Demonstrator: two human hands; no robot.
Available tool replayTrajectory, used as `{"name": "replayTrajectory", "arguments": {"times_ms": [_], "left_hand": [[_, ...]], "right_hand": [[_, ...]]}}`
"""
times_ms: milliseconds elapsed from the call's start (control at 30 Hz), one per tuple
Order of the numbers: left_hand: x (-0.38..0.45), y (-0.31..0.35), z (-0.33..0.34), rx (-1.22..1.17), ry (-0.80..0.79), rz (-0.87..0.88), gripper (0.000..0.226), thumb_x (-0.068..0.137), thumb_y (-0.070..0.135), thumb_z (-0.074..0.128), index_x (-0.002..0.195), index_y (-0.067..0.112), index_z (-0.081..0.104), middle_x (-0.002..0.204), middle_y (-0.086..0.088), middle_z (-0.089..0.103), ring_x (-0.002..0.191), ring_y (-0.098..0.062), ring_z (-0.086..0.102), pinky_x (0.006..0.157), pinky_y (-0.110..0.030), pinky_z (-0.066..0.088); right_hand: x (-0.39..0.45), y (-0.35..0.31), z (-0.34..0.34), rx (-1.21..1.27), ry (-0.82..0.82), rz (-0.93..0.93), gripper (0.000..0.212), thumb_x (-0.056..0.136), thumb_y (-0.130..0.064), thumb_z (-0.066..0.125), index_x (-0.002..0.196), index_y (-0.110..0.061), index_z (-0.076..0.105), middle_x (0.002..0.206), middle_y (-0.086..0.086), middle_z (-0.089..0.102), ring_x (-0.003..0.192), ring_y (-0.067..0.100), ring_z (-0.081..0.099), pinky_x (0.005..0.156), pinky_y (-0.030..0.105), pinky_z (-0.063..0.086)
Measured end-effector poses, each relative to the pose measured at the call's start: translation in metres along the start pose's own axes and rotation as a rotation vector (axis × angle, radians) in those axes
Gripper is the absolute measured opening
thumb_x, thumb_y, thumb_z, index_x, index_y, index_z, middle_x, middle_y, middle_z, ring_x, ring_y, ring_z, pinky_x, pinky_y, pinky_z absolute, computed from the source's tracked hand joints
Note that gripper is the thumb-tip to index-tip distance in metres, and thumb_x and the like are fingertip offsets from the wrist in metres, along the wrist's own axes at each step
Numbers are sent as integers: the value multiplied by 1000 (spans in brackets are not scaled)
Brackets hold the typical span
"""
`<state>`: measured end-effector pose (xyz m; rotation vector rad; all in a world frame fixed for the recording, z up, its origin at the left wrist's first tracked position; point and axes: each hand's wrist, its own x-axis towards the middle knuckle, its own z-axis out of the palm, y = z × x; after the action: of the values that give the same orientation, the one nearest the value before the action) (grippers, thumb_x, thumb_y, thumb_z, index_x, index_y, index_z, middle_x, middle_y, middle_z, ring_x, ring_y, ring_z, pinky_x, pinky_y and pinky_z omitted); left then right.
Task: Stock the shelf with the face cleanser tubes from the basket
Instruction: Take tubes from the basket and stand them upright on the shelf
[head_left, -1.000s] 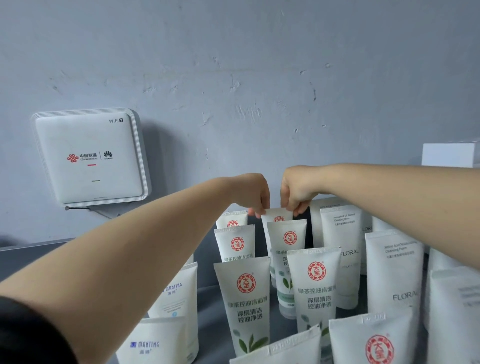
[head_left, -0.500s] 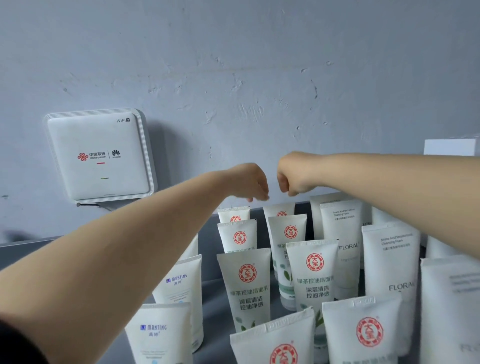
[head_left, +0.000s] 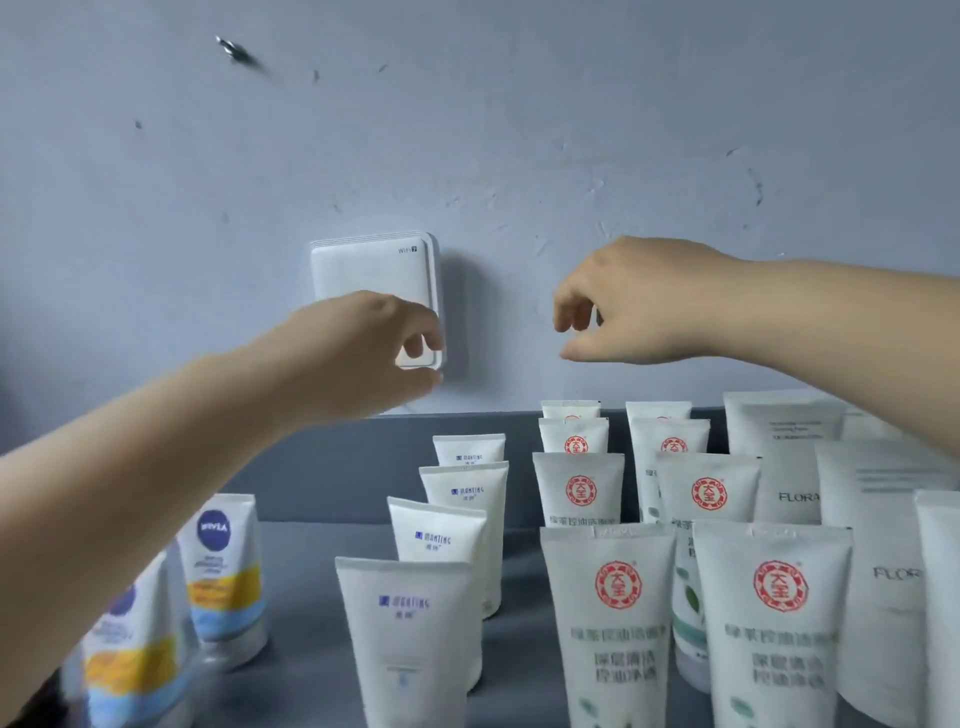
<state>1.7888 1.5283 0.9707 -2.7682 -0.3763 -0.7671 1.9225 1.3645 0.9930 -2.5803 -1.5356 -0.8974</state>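
Above tubes (head_left: 579, 491): L hand (head_left: 358, 353), R hand (head_left: 644, 301) (both empty); fingers loosely curled

On the shelf (head_left: 322, 613) we see tubes standing in rows running front to back: Nivea tubes (head_left: 224, 566) at far left, Manting tubes (head_left: 441, 561) right of them, red-seal tubes (head_left: 613, 613) next, Floral tubes (head_left: 795, 467) at far right. Behind, on the wall (head_left: 519, 130), we find a router (head_left: 371, 270), above the Manting row.
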Motion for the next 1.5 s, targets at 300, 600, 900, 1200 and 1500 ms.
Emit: {"name": "replayTrajectory", "arguments": {"times_ms": [300, 600, 900, 1200, 1500], "left_hand": [[-83, -45, -9, 161, 243, 1, 41, 88, 40, 50, 128, 29, 49, 118, 10, 59, 114, -16, 50, 89, -28, 35], [-131, -111, -2, 158, 231, -7, 40, 90, 44, 47, 126, 27, 51, 114, 8, 59, 110, -18, 52, 86, -28, 34], [-188, -190, 3, 85, 271, -18, 51, 80, 51, 33, 120, 29, 56, 112, 12, 60, 107, -16, 52, 76, -24, 29], [-224, -229, 29, -68, 215, -163, 35, 87, 39, 55, 121, 29, 55, 116, 13, 57, 110, -13, 51, 82, -27, 39], [-227, -261, 33, -320, 157, -277, 36, 83, 36, 62, 117, 27, 54, 102, 12, 56, 94, -12, 54, 78, -30, 44]], "right_hand": [[-26, -94, -18, -105, 217, -228, 32, 90, -38, 44, 118, -26, 52, 118, -4, 58, 106, 23, 55, 72, 31, 40], [-17, -207, -2, -72, 178, -275, 19, 93, -35, 40, 99, -20, 49, 105, 0, 56, 102, 24, 50, 67, 30, 28], [-1, -288, 15, 104, 212, -166, 31, 89, -41, 43, 112, -23, 53, 108, -5, 57, 104, 20, 50, 73, 31, 36], [10, -305, 35, 271, 206, -152, 33, 86, -41, 51, 117, -31, 52, 114, -12, 56, 108, 14, 48, 82, 28, 37], [40, -322, 42, 478, 131, -134, 33, 81, -40, 63, 109, -23, 59, 101, -9, 56, 98, 11, 52, 89, 29, 44]]}}
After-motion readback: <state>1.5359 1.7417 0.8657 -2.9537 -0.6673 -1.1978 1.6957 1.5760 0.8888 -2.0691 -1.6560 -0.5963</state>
